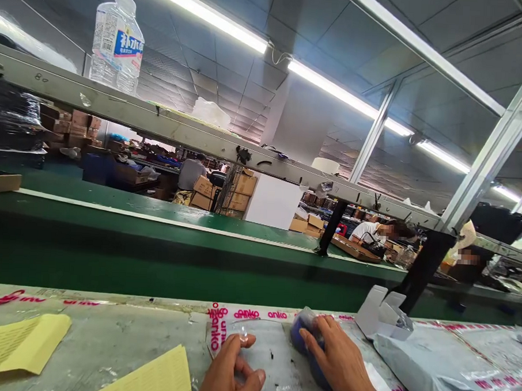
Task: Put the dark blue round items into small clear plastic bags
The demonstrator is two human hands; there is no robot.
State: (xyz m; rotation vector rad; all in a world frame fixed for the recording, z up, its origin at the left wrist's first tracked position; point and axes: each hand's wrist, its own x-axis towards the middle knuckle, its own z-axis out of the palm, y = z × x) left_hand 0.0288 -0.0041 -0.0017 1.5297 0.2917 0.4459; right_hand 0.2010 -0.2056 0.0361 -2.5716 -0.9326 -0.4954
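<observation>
My right hand point(338, 357) is closed round a dark blue item point(300, 332) with clear plastic over its top, held low over the worktable point(142, 328). To its left, my left hand point(231, 370) has its fingers bent and apart, with a small clear scrap of plastic point(243, 332) by the index fingertip. Whether that scrap is held is hard to see. Yellow printed sheets point(158, 378) lie left of my left hand.
An open white box point(381, 316) and a grey plastic bag point(426, 370) sit at the right. Behind the table runs a green conveyor point(154, 254), under a metal shelf beam bearing a bottle point(118, 45). People work beyond.
</observation>
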